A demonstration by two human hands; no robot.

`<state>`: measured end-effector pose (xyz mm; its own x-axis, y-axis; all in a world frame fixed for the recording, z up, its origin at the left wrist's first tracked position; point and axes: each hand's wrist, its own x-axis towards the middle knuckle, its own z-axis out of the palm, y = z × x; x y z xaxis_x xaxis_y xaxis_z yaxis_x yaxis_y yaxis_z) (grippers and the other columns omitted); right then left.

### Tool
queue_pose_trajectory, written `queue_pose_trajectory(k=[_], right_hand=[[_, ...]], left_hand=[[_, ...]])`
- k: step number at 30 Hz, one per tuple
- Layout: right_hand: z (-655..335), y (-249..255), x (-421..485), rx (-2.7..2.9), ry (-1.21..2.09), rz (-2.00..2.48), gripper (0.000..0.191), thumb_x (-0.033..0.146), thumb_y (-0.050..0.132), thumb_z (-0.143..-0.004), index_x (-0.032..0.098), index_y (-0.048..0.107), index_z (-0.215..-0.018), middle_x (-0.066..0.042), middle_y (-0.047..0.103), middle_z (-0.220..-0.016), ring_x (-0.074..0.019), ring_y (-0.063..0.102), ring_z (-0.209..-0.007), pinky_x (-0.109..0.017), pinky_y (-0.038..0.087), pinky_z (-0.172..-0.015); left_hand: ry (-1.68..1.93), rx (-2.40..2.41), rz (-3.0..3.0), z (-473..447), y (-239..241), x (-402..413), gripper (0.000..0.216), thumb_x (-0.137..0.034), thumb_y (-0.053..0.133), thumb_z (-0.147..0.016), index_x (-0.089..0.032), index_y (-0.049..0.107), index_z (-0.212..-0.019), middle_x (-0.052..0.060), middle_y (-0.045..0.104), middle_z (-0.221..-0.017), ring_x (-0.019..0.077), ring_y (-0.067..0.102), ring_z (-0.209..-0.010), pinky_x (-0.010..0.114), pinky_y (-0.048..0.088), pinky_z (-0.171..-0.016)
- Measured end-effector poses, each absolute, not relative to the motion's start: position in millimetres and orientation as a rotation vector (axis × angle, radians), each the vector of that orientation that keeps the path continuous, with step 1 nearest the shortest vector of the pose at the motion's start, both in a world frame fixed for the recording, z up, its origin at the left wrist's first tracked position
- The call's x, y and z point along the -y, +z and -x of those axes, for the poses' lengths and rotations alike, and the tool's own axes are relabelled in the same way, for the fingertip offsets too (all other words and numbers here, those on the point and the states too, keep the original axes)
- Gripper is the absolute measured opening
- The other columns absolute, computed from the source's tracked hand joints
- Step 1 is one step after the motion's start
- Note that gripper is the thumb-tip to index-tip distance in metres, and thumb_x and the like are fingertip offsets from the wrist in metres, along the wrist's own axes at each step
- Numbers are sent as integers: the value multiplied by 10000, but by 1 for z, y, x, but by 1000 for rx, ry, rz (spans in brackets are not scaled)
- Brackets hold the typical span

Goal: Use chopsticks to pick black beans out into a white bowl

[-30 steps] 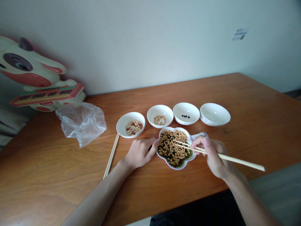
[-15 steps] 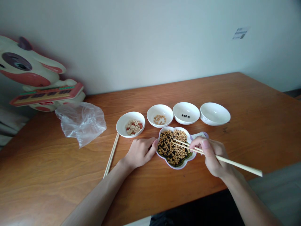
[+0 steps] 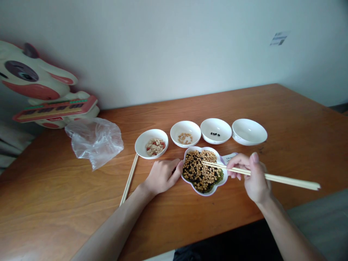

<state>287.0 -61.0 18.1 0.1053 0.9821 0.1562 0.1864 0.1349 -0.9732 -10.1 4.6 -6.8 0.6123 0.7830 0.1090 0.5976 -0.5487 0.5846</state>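
Chopsticks (image 3: 285, 179) are lying clasped between the thumb and fingers of the right hand (image 3: 254, 177), their tips pointing left and almost meeting above the mixed beans (image 3: 202, 170); whether they are gripping a bean, I cannot tell. The flower-shaped dish (image 3: 207, 194) holding those beans is sitting between the two hands, its handle (image 3: 228, 158) sticking out just beyond the right fingers. The left hand (image 3: 164, 176) is resting on the tabletop (image 3: 163, 224) with curled fingers, its thumb touching the dish's left rim; whether it is pinching or merely touching, I cannot tell. Beyond the hands, four white bowls are standing in a row: a bowl of peanuts (image 3: 140, 146) past the left hand, a bowl of pale seeds (image 3: 185, 125) and a bowl of black beans (image 3: 216, 125) past the gap between the hands, and a fourth bowl (image 3: 249, 131) past the right hand. A second pair of sticks (image 3: 129, 180) is lying left of the left hand, reaching down to the forearm. Farther left, a crumpled plastic bag (image 3: 96, 141) is lying before a cow-shaped toy keyboard (image 3: 49, 87).
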Motion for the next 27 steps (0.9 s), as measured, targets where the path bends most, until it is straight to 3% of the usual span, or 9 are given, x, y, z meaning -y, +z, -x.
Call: queue_pose_trajectory(k=[5, 27], right_hand=[[-280, 17, 59, 1349, 986, 1290, 815, 748, 171, -1040, 224, 702, -712, -55, 619, -612, -184, 547, -563, -320, 360, -514], [-281, 6, 63, 1420, 767, 1132, 769, 606, 257, -1105, 201, 780, -712, -48, 627, -546, -168, 559, -502, -310, 379, -475]], left_hand=[[491, -1091, -2333, 10, -6, -5, 413, -392, 343, -1126, -201, 473, -784, -7, 601, -694, 123, 507, -592, 283, 327, -613], [500, -1093, -2335, 10, -6, -5, 408, -382, 345, -1128, -194, 475, -790, -13, 596, -694, 112, 496, -586, 272, 316, -612]])
